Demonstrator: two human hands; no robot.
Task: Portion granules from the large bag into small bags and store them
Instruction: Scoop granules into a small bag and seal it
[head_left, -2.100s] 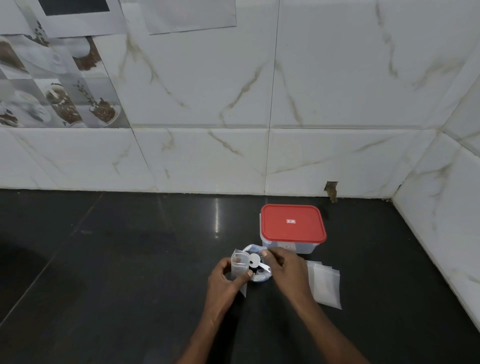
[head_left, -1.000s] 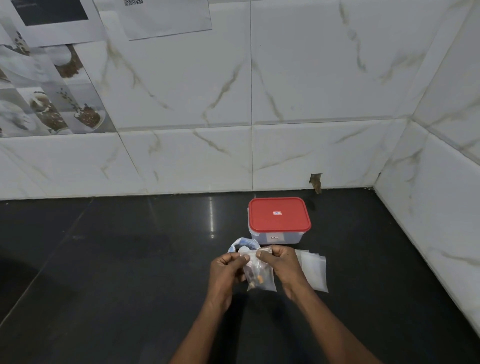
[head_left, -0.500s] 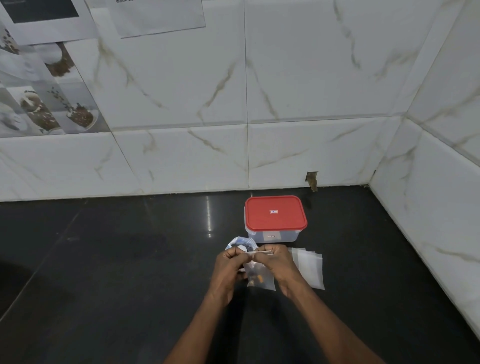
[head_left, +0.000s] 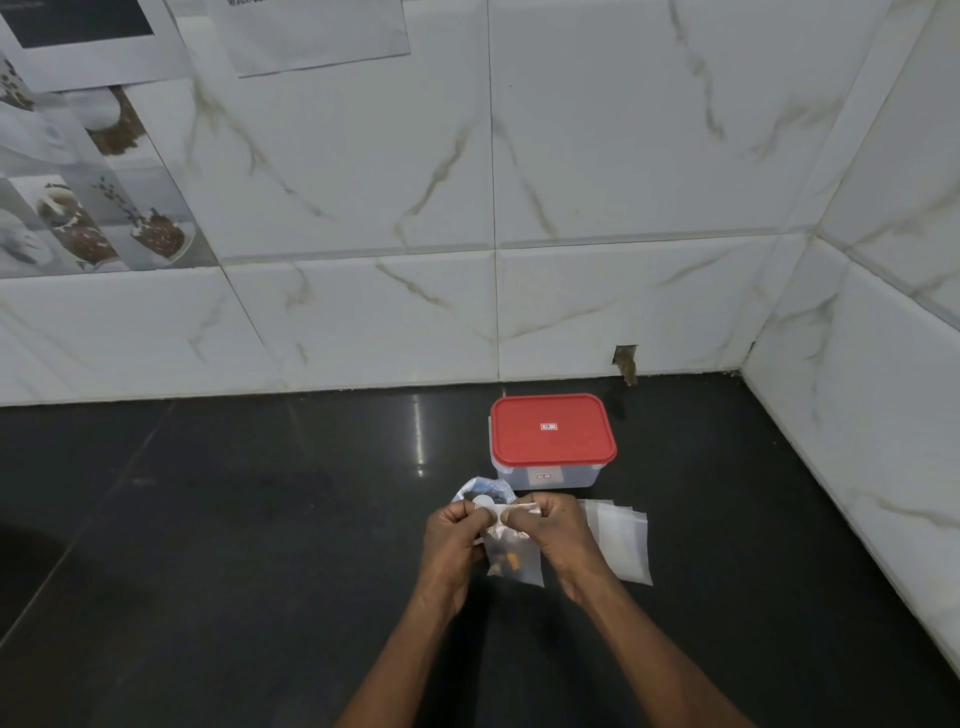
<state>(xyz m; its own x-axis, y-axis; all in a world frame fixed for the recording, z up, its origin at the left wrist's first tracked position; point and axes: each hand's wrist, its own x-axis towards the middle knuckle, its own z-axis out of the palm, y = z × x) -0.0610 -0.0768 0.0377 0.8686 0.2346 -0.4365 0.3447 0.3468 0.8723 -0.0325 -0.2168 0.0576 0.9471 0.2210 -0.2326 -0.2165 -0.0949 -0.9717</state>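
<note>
1. We open on the wall (head_left: 571, 156), white marbled tile, meeting a second tiled wall at a corner on the right.
2. Below it lies the counter (head_left: 234, 545), black and glossy.
3. On the counter, near the wall, we have the box (head_left: 550, 470), clear with its red lid (head_left: 553, 431) on.
4. Just in front of the box are our hands: the left hand (head_left: 452, 540) and right hand (head_left: 558, 530) sit close together, fingers curled, each pinching the top edge of the small bag (head_left: 519, 566).
5. Right of the right hand, the spare bags (head_left: 621, 545) lie flat in a loose stack on the counter.
6. The small bag hangs between our hands, above the counter.
7. Behind the left hand's knuckles we see the large bag (head_left: 480, 488), crumpled and open, just left of the box's front.
8. A white scoop (head_left: 482, 501) shows at the large bag's mouth.
9. Down in the small bag's bottom sit the granules (head_left: 506, 564), a small brown and orange cluster.
</note>
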